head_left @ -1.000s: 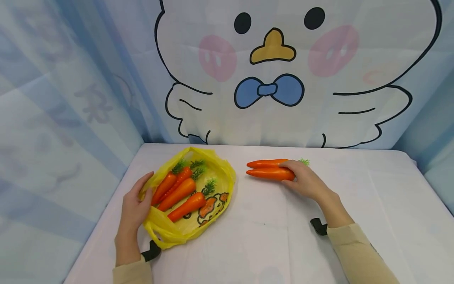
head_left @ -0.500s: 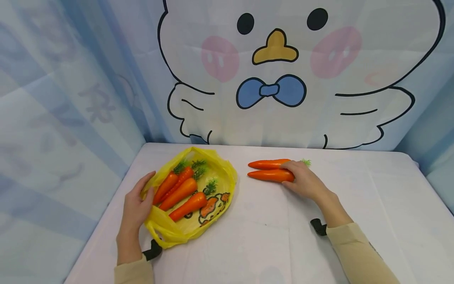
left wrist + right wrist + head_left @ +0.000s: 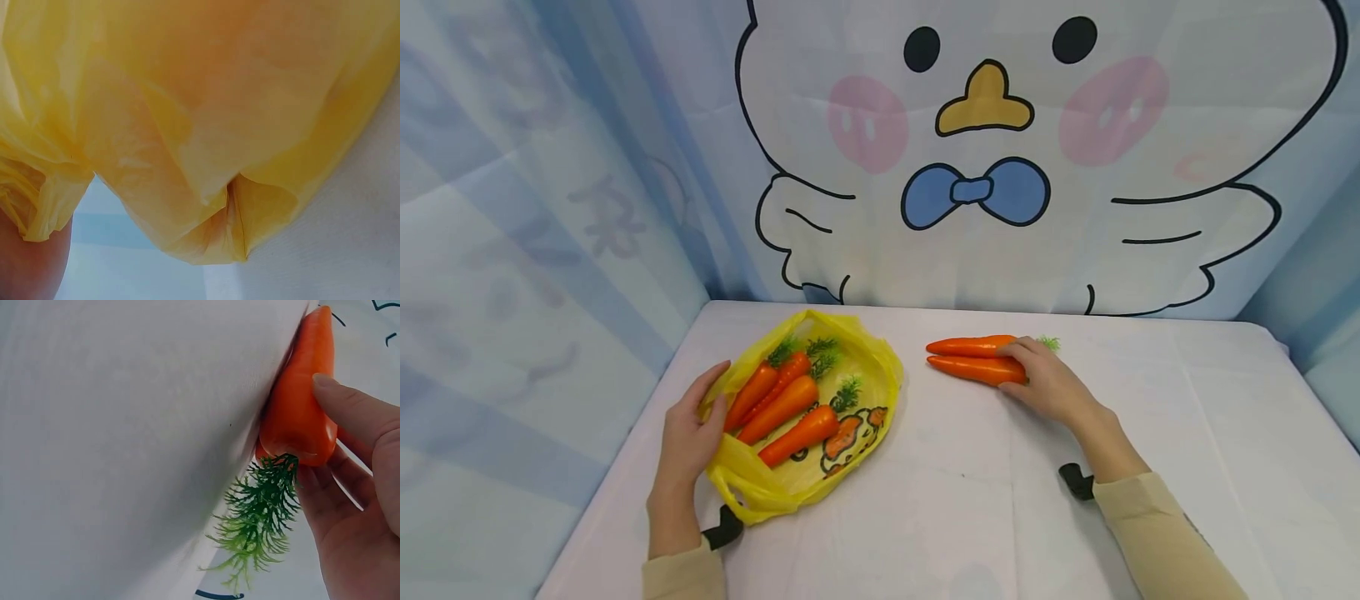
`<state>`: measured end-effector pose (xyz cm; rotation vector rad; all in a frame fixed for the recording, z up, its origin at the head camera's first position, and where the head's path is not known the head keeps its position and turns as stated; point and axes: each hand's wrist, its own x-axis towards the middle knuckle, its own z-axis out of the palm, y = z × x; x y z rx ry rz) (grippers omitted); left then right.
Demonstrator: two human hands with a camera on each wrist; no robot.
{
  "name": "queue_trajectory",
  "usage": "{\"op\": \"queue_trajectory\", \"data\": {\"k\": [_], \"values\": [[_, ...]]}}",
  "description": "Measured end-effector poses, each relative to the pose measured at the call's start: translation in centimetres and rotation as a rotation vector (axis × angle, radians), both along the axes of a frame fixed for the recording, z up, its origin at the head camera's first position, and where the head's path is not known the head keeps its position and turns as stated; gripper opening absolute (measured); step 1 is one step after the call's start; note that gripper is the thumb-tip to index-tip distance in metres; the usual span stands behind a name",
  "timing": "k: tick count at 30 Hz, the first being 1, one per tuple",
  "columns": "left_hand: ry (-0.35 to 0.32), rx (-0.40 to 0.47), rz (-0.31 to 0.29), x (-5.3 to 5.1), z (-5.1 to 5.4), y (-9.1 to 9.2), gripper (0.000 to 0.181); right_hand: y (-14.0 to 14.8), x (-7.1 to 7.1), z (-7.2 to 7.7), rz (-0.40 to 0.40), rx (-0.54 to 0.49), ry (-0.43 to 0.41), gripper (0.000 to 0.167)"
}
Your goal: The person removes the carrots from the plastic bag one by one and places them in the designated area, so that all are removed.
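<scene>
In the head view a yellow plastic bag (image 3: 752, 490) lies spread on the left, its mouth wide. Several orange carrots (image 3: 781, 410) with green tops lie inside it. My left hand (image 3: 688, 433) holds the bag's left edge, thumb at the rim; the left wrist view is mostly filled by the bag's outside (image 3: 187, 100). Right of the bag, two more carrots (image 3: 973, 368) lie side by side on the table, tips pointing left. My right hand (image 3: 1048, 379) grips both near their thick ends. In the right wrist view the thumb presses the nearer carrot (image 3: 297, 419); the other is mostly hidden behind it.
A white cloth covers the table (image 3: 925, 525). Behind it hangs a curtain (image 3: 970, 267) printed with a cartoon face and a blue bow tie. Another blue curtain (image 3: 550, 292) closes off the left side. Black wrist mounts (image 3: 724, 529) sit by both sleeves.
The nearer carrot's tip has swung slightly away and then back towards the far carrot. The view has shifted a little. Both hands stay almost in place.
</scene>
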<state>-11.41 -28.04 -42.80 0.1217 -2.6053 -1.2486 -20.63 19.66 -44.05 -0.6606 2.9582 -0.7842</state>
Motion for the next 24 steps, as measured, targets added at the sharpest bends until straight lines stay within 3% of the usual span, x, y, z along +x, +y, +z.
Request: {"op": "queue_trajectory", "data": {"k": [24], "values": [[-0.022, -0.001, 0.012, 0.0, 0.1, 0.1, 0.044, 1.0, 0.3, 0.4, -0.025, -0.075, -0.003, 0.048]]}}
